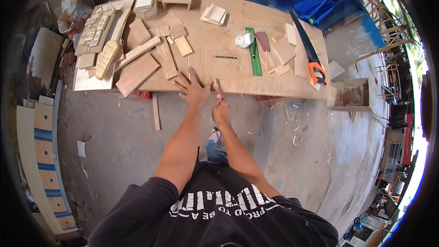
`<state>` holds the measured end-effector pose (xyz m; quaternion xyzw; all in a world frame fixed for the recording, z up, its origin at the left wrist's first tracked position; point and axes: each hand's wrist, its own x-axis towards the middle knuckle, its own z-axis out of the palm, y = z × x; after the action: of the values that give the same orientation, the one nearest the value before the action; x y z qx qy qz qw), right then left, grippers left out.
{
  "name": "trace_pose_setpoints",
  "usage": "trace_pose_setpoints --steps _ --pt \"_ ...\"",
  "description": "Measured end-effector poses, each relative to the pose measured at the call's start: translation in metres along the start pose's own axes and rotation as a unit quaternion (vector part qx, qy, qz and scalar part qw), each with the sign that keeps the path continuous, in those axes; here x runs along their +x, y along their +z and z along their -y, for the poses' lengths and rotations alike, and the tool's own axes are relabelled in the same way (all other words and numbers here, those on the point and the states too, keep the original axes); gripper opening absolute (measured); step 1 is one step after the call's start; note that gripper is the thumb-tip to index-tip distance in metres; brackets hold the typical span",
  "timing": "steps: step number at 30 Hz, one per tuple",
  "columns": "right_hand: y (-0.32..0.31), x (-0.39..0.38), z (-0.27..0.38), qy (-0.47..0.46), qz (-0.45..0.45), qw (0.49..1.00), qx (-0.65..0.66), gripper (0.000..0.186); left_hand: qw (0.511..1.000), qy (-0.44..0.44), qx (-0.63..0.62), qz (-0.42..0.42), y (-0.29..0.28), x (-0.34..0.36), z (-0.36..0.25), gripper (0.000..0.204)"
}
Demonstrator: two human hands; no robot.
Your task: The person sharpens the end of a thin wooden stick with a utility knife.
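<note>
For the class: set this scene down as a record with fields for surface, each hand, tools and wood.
Surface: wooden tabletop
Left hand: fingers spread, at the tabletop's near edge
Right hand: gripping a red-handled tool
Tools: orange-handled saw at right; pencil near the middle
Wood: loose boards at left; building-like model beyond them

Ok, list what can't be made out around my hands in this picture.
All in the head view:
Rear of the red tool: covered by the right hand.
Tip of that tool: too small to tell its exact shape.
Whatever is under the left hand: hidden by the palm.
Red thing below the table: mostly hidden by the tabletop.
</note>
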<state>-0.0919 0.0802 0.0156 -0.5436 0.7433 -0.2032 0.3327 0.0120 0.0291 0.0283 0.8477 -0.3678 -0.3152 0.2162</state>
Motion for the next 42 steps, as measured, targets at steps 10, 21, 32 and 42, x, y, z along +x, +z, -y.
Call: trace_pose_setpoints --steps 10,21,32,42 --pt "-0.002 -0.019 -0.029 -0.016 -0.024 0.998 0.053 0.052 0.988 0.098 0.004 -0.118 0.008 -0.011 0.016 0.084" --pt "-0.002 -0.02 -0.032 -0.002 0.016 0.997 0.074 0.05 0.935 0.306 0.042 -0.177 0.015 -0.002 0.038 0.041" --pt "0.0 -0.012 -0.038 0.0 0.026 0.999 0.03 0.048 0.816 0.577 0.015 -0.027 0.02 -0.001 0.03 0.018" --pt "-0.004 -0.003 -0.025 -0.012 0.006 0.999 0.045 0.047 0.789 0.613 0.037 -0.019 0.025 0.006 0.038 0.015"
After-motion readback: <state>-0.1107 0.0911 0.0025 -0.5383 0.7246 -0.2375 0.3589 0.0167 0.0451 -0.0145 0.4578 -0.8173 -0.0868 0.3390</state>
